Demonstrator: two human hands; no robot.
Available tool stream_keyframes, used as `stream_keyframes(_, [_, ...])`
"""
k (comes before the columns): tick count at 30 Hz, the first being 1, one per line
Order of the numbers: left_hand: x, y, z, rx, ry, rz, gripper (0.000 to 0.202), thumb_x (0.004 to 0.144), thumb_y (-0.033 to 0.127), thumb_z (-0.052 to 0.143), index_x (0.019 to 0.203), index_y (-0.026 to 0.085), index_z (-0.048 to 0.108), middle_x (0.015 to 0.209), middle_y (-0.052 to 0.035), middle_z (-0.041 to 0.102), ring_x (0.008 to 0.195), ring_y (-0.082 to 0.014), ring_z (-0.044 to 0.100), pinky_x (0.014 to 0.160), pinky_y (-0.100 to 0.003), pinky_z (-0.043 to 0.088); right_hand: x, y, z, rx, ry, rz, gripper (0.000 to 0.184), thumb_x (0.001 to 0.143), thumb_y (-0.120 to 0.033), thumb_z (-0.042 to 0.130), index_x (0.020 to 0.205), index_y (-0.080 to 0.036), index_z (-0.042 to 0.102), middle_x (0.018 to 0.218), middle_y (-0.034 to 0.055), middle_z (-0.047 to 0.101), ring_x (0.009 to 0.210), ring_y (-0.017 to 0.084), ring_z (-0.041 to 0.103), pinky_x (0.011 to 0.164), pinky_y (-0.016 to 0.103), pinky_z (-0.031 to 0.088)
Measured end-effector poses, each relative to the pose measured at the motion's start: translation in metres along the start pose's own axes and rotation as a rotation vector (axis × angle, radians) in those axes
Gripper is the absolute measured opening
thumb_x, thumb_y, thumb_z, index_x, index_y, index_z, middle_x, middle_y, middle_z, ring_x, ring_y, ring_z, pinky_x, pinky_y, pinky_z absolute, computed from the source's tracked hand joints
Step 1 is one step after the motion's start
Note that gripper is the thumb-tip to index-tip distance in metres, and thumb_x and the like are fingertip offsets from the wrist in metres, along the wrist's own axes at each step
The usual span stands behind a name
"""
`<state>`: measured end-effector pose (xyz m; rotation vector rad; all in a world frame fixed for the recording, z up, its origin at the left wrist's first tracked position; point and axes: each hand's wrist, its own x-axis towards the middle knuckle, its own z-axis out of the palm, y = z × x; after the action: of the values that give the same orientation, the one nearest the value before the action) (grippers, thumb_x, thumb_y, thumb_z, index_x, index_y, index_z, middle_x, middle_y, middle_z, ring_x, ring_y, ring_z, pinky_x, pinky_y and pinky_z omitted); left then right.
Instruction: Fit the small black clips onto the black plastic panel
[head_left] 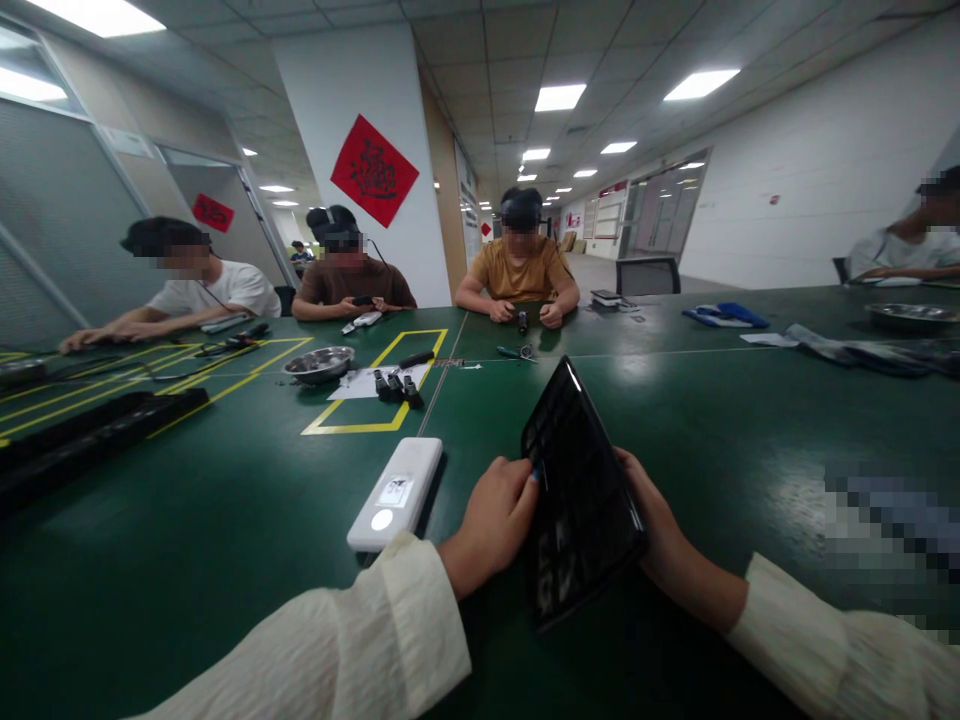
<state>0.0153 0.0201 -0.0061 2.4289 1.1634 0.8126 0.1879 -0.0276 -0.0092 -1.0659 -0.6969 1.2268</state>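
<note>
A black glossy tablet (581, 500) stands tilted above the green table, its dark face turned left and carrying reflections. My right hand (656, 510) grips it along the right edge, the fingers mostly hidden behind it. At the left edge my left hand (499, 515) is closed on the tablet, with the thumb against its face. A small patch of blue shows at that thumb's tip; I cannot tell what it is. Left of my left hand, a white power bank-like block (397, 490) with a label and a round light spot lies flat on the table.
Beyond the block, several black cylindrical parts (397, 388) lie on white paper beside a metal bowl (319, 365). A long black tray (97, 440) is at the left. Pliers-like tools (517, 352) and blue cloth (726, 316) lie farther off. Several people sit around the table (247, 540).
</note>
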Motion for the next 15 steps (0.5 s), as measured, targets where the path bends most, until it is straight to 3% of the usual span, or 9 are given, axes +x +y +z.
stream_keyframes(5, [0.001,0.000,0.001,0.078,0.027,-0.084,0.035,0.092,0.037,0.025,0.075,0.020,0.049,0.075,-0.0042,0.055,0.073,-0.0202,0.048,0.067,-0.032,0.037,0.005,0.006,-0.004,-0.019,-0.043,0.002,0.037,0.070,-0.041,0.056,0.102,-0.025,0.048,0.061,-0.0058,0.056,0.052,0.014,0.050,0.053,0.028,0.038])
stream_keyframes(11, [-0.005,0.005,0.000,0.218,0.043,0.077,0.029,0.094,0.030,0.022,0.086,0.019,0.048,0.086,-0.0061,0.054,0.079,-0.0202,0.045,0.073,-0.034,0.037,0.009,0.012,-0.008,-0.027,-0.027,-0.005,0.039,0.073,-0.041,0.055,0.107,-0.025,0.046,0.068,-0.0041,0.058,0.058,0.016,0.054,0.053,0.027,0.037])
stream_keyframes(15, [-0.006,0.003,0.002,0.227,0.055,0.094,0.030,0.094,0.028,0.021,0.086,0.018,0.049,0.087,-0.0066,0.053,0.081,-0.0204,0.044,0.076,-0.035,0.038,0.008,0.012,-0.008,-0.021,-0.044,0.001,0.039,0.072,-0.039,0.055,0.107,-0.025,0.045,0.070,-0.0033,0.058,0.060,0.016,0.054,0.052,0.027,0.037])
